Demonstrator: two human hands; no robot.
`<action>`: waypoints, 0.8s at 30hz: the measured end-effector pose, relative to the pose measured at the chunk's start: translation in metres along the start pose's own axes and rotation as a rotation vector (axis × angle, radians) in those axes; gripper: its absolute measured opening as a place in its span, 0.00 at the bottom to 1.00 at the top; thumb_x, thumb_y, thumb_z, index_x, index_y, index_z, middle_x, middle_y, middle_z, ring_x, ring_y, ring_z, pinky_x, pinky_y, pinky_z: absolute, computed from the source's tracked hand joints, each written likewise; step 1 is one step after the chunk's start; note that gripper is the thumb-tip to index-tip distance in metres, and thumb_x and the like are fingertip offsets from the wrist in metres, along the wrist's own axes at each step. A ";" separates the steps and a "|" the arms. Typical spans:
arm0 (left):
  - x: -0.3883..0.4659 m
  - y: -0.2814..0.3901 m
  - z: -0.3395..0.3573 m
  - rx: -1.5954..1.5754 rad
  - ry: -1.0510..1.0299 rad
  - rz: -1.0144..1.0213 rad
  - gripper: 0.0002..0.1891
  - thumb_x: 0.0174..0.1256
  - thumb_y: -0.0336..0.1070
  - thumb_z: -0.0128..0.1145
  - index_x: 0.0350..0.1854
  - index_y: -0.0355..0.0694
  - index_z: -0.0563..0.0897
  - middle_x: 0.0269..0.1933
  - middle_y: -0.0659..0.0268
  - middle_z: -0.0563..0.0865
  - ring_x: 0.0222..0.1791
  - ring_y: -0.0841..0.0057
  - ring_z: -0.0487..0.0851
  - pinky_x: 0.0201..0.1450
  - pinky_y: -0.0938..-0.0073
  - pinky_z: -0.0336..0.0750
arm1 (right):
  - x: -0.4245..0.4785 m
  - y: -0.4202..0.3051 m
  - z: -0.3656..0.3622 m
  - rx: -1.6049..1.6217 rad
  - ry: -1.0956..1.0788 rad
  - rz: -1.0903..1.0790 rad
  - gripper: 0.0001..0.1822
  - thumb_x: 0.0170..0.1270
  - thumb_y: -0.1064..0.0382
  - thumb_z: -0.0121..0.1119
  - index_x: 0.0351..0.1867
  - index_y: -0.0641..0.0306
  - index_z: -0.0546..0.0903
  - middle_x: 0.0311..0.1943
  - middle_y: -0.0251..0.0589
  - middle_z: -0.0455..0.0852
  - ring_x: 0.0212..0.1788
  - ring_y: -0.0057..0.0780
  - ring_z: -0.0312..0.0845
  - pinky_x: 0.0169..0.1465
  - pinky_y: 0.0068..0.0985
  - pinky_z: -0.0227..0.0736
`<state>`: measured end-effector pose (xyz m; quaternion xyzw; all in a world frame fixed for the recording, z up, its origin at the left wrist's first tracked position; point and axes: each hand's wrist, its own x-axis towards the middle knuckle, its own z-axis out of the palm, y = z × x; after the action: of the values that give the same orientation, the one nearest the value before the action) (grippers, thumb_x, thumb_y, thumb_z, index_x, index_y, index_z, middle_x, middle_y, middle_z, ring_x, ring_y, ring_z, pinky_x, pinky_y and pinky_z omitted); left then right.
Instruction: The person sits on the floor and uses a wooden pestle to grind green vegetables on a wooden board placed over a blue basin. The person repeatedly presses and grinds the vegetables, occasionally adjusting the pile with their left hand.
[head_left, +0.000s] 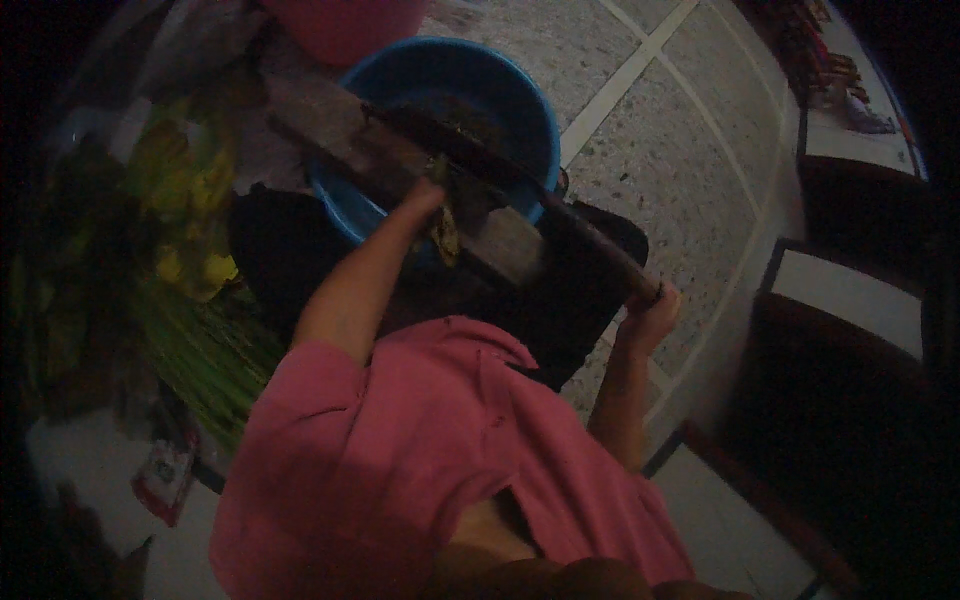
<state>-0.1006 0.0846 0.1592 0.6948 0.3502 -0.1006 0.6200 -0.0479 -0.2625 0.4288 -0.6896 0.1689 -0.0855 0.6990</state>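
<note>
My left hand (427, 196) is closed around a bundle of plant matter (448, 232), green and yellowish, pressed on a wooden board (517, 238). The board lies slanting across the rim of a blue plastic basin (551, 112). My right hand (656, 311) grips the end of a long dark bar (600, 236), possibly a blade with a handle; the dim light leaves its kind unclear. The bar runs up and left over the basin, passing just beyond my left hand. Dark chopped-looking matter (472, 120) lies in the basin.
Leafy stalks (206, 360) with yellow flowers or leaves (199, 195) are heaped at my left. A pink tub (349, 26) stands beyond the basin. Speckled floor (652, 165) shows on the right, beside white and dark steps or ledges (847, 289). A small packet (166, 476) lies at lower left.
</note>
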 end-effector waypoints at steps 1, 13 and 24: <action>-0.006 0.006 -0.002 0.028 0.033 0.040 0.16 0.60 0.39 0.47 0.44 0.35 0.79 0.39 0.51 0.82 0.35 0.58 0.80 0.37 0.61 0.74 | -0.005 0.004 0.001 0.005 0.057 0.042 0.09 0.64 0.62 0.48 0.40 0.66 0.70 0.33 0.39 0.71 0.26 0.26 0.72 0.23 0.21 0.69; 0.065 -0.072 -0.014 0.361 0.137 0.251 0.21 0.64 0.43 0.48 0.54 0.35 0.72 0.50 0.52 0.79 0.51 0.61 0.76 0.54 0.64 0.70 | -0.031 -0.079 0.081 -0.165 -0.129 -0.419 0.09 0.63 0.60 0.49 0.36 0.63 0.70 0.31 0.41 0.78 0.23 0.27 0.75 0.24 0.20 0.69; -0.006 0.025 -0.007 0.007 -0.011 0.179 0.20 0.63 0.38 0.49 0.55 0.35 0.72 0.52 0.56 0.78 0.52 0.66 0.74 0.54 0.67 0.69 | -0.008 -0.041 0.044 -0.031 -0.141 -0.242 0.09 0.63 0.60 0.47 0.38 0.64 0.70 0.33 0.42 0.77 0.27 0.29 0.76 0.24 0.21 0.68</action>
<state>-0.0913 0.0893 0.1836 0.7250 0.2830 -0.0499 0.6260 -0.0350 -0.2200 0.4701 -0.7200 0.0364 -0.1180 0.6829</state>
